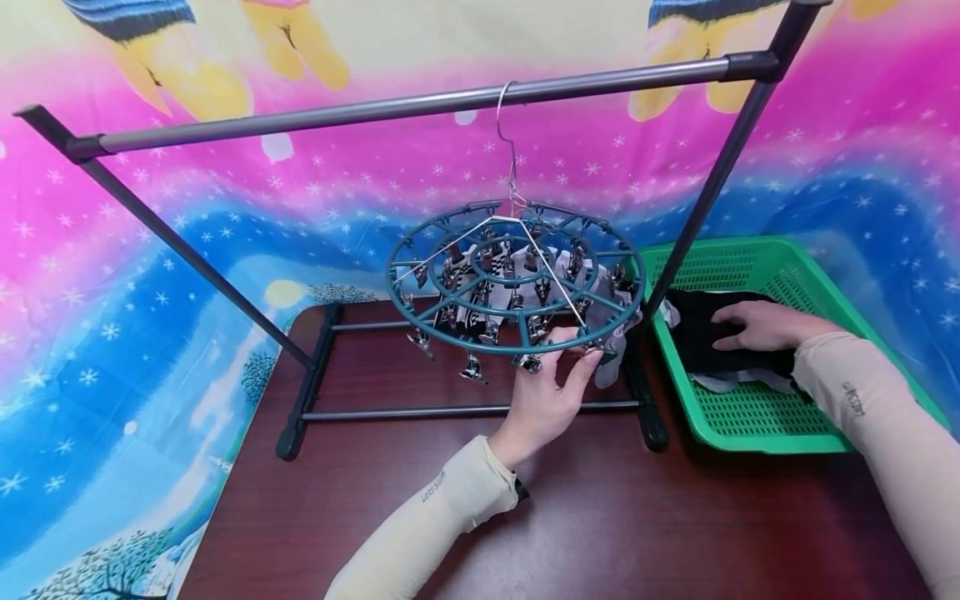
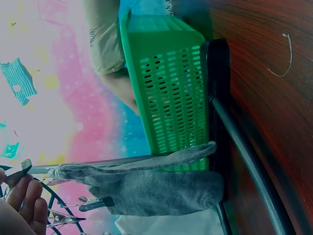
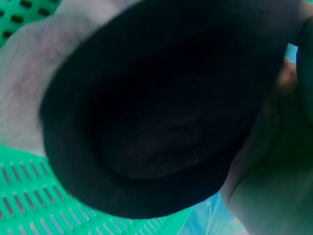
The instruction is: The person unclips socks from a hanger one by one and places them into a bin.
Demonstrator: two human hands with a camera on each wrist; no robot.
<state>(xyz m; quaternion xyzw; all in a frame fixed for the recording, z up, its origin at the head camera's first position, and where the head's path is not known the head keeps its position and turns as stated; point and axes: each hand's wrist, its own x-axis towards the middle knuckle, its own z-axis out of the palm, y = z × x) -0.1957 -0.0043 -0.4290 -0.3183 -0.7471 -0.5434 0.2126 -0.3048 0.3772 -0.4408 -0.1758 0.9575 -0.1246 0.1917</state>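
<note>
A round green clip hanger hangs by its wire hook from the rack's top bar. At its front right edge my left hand pinches a metal clip between thumb and fingers. Grey socks hang from clips close beside that hand, and black-and-white patterned pieces hang farther back. Over the green basket, my right hand has its fingers curled on a black cloth piece. The cloth's rounded end fills much of the right wrist view and hides most of the fingers.
The dark metal rack stands on a reddish-brown table, its right post beside the basket. Paler fabric lies under the black piece. Several unused clips dangle along the hanger's front. A printed cloth backdrop hangs behind.
</note>
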